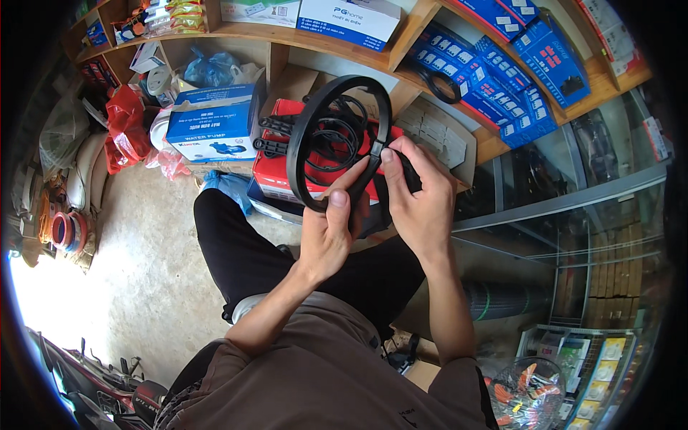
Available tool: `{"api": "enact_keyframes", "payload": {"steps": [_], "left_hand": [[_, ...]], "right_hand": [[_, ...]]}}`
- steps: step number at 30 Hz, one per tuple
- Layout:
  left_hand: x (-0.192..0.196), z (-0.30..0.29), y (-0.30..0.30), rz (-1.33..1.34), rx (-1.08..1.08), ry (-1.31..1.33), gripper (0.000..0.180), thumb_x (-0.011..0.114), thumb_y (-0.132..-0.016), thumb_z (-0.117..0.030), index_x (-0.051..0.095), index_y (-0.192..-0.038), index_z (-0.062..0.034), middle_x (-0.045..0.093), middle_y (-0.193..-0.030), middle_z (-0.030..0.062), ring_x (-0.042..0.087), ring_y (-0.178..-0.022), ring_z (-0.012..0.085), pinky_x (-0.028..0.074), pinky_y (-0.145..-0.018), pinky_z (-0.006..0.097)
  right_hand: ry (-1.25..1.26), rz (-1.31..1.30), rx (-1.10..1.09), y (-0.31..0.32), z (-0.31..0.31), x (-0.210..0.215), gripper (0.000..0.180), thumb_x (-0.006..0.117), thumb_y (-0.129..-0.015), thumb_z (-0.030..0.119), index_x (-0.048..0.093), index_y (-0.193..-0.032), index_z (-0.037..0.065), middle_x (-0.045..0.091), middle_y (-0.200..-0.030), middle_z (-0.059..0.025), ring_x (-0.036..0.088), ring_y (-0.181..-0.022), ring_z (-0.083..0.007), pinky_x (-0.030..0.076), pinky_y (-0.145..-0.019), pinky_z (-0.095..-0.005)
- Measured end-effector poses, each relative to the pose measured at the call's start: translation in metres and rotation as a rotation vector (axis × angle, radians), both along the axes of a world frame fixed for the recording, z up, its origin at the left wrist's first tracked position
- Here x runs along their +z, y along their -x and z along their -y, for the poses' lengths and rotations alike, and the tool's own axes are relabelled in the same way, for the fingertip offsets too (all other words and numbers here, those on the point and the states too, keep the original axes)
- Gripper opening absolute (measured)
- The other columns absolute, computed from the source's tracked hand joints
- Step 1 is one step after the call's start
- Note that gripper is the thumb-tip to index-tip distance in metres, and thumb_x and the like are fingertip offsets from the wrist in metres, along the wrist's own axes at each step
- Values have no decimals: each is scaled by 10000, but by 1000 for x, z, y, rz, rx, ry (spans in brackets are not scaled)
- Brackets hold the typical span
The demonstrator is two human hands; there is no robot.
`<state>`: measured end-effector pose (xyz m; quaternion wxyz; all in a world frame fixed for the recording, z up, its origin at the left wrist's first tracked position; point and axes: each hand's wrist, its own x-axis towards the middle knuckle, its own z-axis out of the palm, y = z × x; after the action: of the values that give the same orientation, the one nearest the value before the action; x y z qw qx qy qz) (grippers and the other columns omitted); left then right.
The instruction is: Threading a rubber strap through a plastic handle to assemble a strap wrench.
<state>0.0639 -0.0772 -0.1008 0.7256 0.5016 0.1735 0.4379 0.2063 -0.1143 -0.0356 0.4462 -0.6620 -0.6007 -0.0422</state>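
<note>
Held up in front of me is a large black ring-shaped piece (296, 154) with a small grey fitting (376, 148) on its right side. My left hand (328, 233) is closed on its lower right part, thumb up and index finger reaching toward the fitting. Thumb and fingers of my right hand (421, 190) pinch the ring beside that fitting. Behind the ring, coiled black cable (335, 140) and black slotted plastic parts (271, 147) lie on a red box (276, 173). My fingers partly hide the lower right of the ring.
A blue and white water pump box (213, 123) stands left of the red box. Wooden shelves (344, 49) with blue packages (466, 75) curve across the far side. At right is a metal-framed glass case (566, 197); a fan (527, 394) sits lower right. Concrete floor (154, 236) shows at left.
</note>
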Motion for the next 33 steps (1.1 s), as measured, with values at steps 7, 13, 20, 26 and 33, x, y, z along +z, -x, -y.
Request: {"api": "enact_keyframes", "payload": {"steps": [7,13,20,26,33], "left_hand": [[-3,-1,-4,-41,11,4,611,374,-1140,-496,508,-1553,-66,574,-830,-18,429,-591,23,315,-515,200],[4,9,-4,-54,21,26,595,348,-1147,-481,514,-1539,-65,572,-814,-22,437,-594,21,329,-519,194],[9,-1,-11,-83,65,29,587,325,-1157,-455,540,-1508,-36,564,-781,-28,403,-554,11,306,-492,187],[14,-6,-20,-22,76,95,595,330,-1154,-467,537,-1517,-44,565,-799,-45,415,-577,2,305,-507,178],[18,0,-11,-115,52,71,626,296,-1154,-493,543,-1509,-40,569,-778,-31,429,-559,14,316,-485,188]], "right_hand": [[-60,16,12,1,-2,-12,68,682,-975,31,657,-1027,-5,645,-845,-154,642,-781,-344,496,-703,-424],[-82,47,-22,-4,-11,4,61,678,-982,41,657,-1024,1,633,-828,-136,627,-769,-334,498,-694,-424],[-115,116,-5,-5,-15,-12,62,671,-988,49,653,-1027,4,616,-817,-146,625,-762,-338,497,-663,-442],[-112,90,-10,-6,-15,-11,79,691,-972,34,664,-1033,-8,630,-813,-137,628,-764,-335,501,-675,-435],[-114,132,38,-14,-15,-7,91,703,-955,26,666,-1028,-14,629,-818,-139,618,-762,-335,501,-680,-430]]}}
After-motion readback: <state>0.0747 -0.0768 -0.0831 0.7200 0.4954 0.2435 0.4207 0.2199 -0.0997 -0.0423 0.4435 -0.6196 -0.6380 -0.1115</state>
